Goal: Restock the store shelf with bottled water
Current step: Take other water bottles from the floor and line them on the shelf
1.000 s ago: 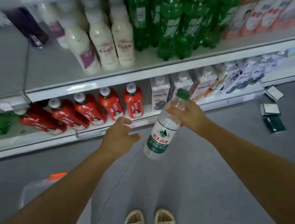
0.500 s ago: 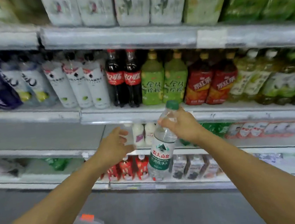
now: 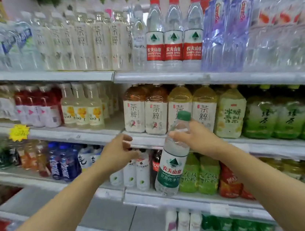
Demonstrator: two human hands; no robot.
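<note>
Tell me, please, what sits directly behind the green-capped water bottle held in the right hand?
Behind the green-capped water bottle gripped by the right hand are shelf edges, a tea bottle near its cap and a cola bottle beside its label. Whatever is straight behind its body is covered.

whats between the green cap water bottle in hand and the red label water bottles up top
In the head view, a row of tea bottles on the middle shelf and the top shelf's edge separate the held bottle from the red-label bottles.

2 hands [image 3: 118,154], 1 green-capped water bottle [image 3: 170,167], 3 red-capped water bottles [image 3: 172,34]
</note>
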